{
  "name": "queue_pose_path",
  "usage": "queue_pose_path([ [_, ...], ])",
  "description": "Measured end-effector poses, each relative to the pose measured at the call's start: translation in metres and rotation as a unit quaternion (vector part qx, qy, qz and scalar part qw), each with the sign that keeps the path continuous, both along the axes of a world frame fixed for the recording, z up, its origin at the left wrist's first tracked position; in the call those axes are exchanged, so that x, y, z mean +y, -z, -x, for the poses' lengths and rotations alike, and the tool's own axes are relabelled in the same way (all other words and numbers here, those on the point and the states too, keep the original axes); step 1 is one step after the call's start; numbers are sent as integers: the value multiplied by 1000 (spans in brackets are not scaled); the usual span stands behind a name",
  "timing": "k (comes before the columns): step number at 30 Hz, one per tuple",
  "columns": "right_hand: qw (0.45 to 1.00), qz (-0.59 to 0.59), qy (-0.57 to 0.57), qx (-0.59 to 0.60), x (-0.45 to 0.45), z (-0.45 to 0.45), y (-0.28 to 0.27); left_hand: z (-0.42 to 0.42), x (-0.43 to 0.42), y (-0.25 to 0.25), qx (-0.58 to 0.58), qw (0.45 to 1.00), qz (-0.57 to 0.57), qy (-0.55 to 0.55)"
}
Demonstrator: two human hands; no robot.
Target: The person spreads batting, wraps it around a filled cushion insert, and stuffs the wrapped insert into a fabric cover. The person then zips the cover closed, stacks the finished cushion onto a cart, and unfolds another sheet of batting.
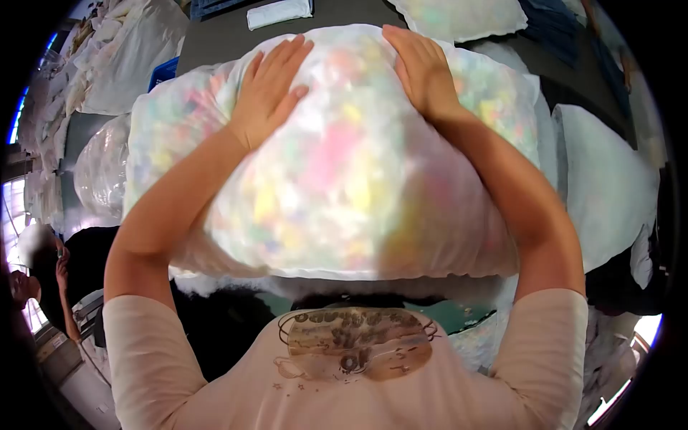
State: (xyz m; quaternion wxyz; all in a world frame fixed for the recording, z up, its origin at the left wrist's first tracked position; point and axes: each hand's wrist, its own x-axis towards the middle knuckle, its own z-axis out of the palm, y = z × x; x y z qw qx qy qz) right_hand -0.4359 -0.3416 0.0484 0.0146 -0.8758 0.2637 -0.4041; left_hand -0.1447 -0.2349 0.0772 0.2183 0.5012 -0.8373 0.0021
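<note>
A big plump white pillow (308, 186) fills the middle of the head view, with pink, yellow and green bits showing through its thin cover. My left hand (269, 89) lies flat on its upper left part, fingers stretched and thumb apart. On the upper right side rests my right hand (426, 75), also flat, with its fingers extended toward the far edge. Both palms press on the cover, and neither hand grips anything. Under or behind this pillow, similar colourful stuffing shows at the left (165, 136) and right (502, 100).
Another stuffed pillow (466, 16) and a folded white packet (279, 13) lie on the dark table (215, 46). A white pillow (602, 186) stands at right. Clear plastic bags (104, 168) and a blue crate (164, 73) are at left, where another person (68, 279) appears.
</note>
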Motion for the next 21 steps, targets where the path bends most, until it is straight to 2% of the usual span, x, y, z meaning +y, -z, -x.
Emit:
queue_pose_path([
  [1,1000,-12,10,-13,24,5,-3,8,22,-6,-13,1000,-5,-7],
  [2,998,33,3,-56,47,14,-1,20,48,-18,-9,1000,-30,4],
  [5,995,-4,-4,-96,104,29,-42,43,106,-50,-15,1000,-10,-3],
  [8,998,-11,38,-43,149,37,-73,46,139,-58,-38,999,22,10],
  [12,996,-14,20,-89,135,33,-66,42,120,-81,-63,998,26,1],
  [16,999,-51,-1,-1,106,45,-86,10,105,-135,-130,991,19,20],
  [17,994,-100,-15,36,100,51,-96,-6,109,-158,-82,996,-39,12],
  [19,975,-193,-31,106,85,52,-124,-56,112,-182,-128,986,-28,-107],
  [21,957,-266,6,117,84,20,-192,-112,109,-177,-41,964,-143,-221],
])
